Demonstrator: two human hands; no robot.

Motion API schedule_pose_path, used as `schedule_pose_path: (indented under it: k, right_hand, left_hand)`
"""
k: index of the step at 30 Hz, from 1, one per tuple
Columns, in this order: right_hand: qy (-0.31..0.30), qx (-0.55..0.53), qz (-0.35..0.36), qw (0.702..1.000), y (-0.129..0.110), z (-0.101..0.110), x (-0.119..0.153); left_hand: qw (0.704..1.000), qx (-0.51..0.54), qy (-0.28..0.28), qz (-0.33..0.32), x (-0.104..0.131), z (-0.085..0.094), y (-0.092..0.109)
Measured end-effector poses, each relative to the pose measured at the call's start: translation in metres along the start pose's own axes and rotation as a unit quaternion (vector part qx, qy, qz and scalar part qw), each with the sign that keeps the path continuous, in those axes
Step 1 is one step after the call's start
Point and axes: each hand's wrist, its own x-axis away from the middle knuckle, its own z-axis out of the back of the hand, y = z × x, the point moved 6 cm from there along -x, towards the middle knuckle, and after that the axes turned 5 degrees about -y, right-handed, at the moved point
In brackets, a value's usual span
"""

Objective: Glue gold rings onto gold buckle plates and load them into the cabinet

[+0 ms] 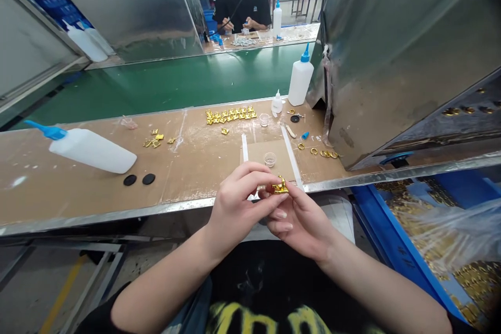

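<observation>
A small shiny gold-coloured metal piece (280,187) with a raised loop on top is pinched between the fingertips of both hands. My left hand (242,193) grips it from the left, thumb and index finger closed on its edge. From the right, my right hand (299,219) holds the same piece, with its lower fingers curled beneath. Just beyond the hands stands a small clear cup (270,159) on a cardboard patch (260,151) between white tape strips. Rows of similar gold pieces (230,115) lie farther back, with a single gold piece (225,131) in front of them.
A large white bottle (94,150) lies on the left near black discs (148,179); another bottle (300,81) stands at the right back. Gold rings (329,154) lie beside a metal housing (391,62). A blue crate (391,235) holds gold parts. Across the green belt (164,75) sits a person (242,5).
</observation>
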Motion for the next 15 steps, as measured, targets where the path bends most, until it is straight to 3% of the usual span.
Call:
schedule_pose_path:
  k: [15]
  right_hand:
    - [-0.038, 0.035, -0.042, 0.998, 0.002, 0.009, 0.001]
  left_hand:
    - [0.998, -0.039, -0.017, -0.047, -0.004, -0.004, 0.017]
